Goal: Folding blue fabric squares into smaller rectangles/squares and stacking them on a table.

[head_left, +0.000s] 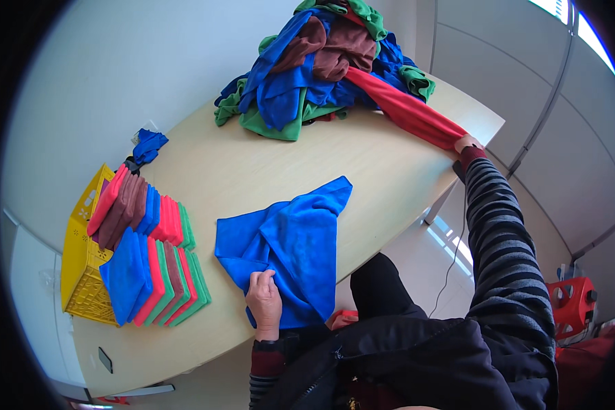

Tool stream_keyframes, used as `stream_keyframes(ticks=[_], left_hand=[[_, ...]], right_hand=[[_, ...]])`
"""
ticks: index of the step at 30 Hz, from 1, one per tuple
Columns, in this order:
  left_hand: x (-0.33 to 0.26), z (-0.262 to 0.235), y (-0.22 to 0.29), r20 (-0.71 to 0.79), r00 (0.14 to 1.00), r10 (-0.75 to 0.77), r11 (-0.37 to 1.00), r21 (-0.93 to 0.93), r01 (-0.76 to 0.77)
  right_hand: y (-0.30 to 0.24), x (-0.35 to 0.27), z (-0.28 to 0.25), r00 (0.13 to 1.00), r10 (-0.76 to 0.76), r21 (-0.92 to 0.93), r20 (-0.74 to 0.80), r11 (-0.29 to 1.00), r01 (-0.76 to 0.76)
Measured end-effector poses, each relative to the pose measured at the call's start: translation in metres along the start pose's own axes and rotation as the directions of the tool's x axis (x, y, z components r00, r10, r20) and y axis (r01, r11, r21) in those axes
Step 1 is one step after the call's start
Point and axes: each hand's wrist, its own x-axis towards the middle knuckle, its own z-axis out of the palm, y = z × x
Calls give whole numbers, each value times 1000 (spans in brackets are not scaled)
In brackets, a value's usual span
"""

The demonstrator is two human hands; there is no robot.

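Note:
A blue cloth (301, 239) lies loosely spread and creased near the table's front edge. My left hand (264, 301) rests on its near left part, fingers curled and closed on the fabric. Far to the right, my right hand (467, 142) grips the end of a red cloth (410, 113) at the table's right edge. That cloth stretches taut from a large heap of crumpled cloths (294, 75) in blue, green, brown and red. The red cloth's other end is hidden in the heap.
On the left stand folded cloths (174, 280) in two rows, beside a yellow plastic basket (82, 273). A small blue bundle (149, 145) sits behind them. A phone (105, 359) lies at the near left. A red plastic stool (570, 304) stands on the floor at right.

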Motion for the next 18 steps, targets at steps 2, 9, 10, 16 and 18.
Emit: stream_keyframes(ticks=[2, 9, 10, 16, 18], left_hand=[[-1, -4, -3, 1, 1000, -7, 1000, 17, 7], [-10, -9, 0, 5, 1000, -22, 999, 46, 22], [-9, -6, 1, 2, 1000, -6, 999, 38, 5], [-6, 6, 2, -1, 1000, 8, 997, -71, -8], [-4, -1, -2, -20, 1000, 2, 998, -63, -4]], right_hand=[[9, 8, 9, 999, -41, 61, 23, 997, 39], [-49, 20, -5, 952, -214, 375, -219, 882, 284], [-60, 18, -16, 910, -259, 390, -323, 840, 377], [-142, -61, -27, 555, -722, 36, -412, 596, 802], [-171, -126, -33, 434, -897, 432, -87, 359, 828]])
